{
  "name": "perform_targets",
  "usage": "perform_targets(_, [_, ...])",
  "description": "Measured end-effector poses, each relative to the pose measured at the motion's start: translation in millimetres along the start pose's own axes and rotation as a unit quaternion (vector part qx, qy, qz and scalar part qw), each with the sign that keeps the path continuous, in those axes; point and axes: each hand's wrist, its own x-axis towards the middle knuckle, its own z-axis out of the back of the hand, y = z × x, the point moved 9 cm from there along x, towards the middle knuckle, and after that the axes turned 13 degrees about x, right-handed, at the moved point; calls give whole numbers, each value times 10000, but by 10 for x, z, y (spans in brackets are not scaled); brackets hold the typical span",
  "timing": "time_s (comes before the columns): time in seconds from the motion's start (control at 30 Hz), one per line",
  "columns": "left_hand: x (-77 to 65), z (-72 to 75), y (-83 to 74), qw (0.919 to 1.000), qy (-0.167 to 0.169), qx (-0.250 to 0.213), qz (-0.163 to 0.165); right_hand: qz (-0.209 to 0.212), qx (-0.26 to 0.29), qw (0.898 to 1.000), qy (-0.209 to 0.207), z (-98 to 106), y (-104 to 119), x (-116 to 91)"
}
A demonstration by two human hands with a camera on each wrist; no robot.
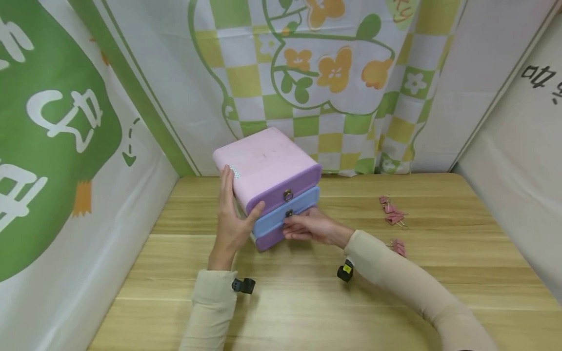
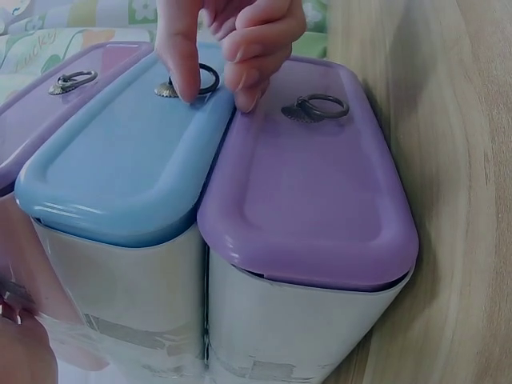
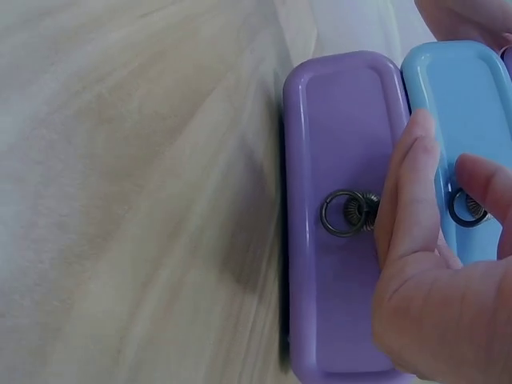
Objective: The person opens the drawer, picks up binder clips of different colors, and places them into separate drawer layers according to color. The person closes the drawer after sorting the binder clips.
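Note:
A small three-tier drawer box (image 1: 268,161) with a pink top stands tilted from square on the table; its fronts are purple, blue and purple. My left hand (image 1: 232,219) rests on its left side, fingers straight along the side and thumb against the upper front edge. At the blue drawer front (image 2: 120,152) is my right hand (image 1: 313,226). Its thumb and fingers are spread around the metal ring pull (image 3: 459,210), with a gap between them. Another ring pull (image 3: 342,213) hangs on the lower purple drawer front (image 3: 344,120), beside the right fingers. All drawers look closed.
Several pink binder clips (image 1: 395,218) lie on the wooden table (image 1: 307,302) to the right. A patterned curtain (image 1: 325,97) hangs behind the box, and printed cloth walls (image 1: 145,204) stand at both sides. Each wrist wears a small black camera (image 1: 345,271).

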Motion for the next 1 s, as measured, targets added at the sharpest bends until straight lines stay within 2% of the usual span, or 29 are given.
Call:
perform_targets(0.47, [8,-1,-4,10000,54,73,22,-55,-211,9998,6,-40,72,31])
perform_targets(0.63, [8,1,-7,9999,38,131,-67,-140,-276,9995,33,-36,69,47])
perform_targets(0.83, [2,-19,7,9995,50,196,-244,-222,-584,9977,277,9,67,19])
perform_targets(0.9, [3,-22,34,9997,117,170,-165,-227,-685,9967,380,33,70,-4])
perform_targets(1.0, [13,-30,117,9992,343,121,137,-248,-742,9958,468,86,71,-47])
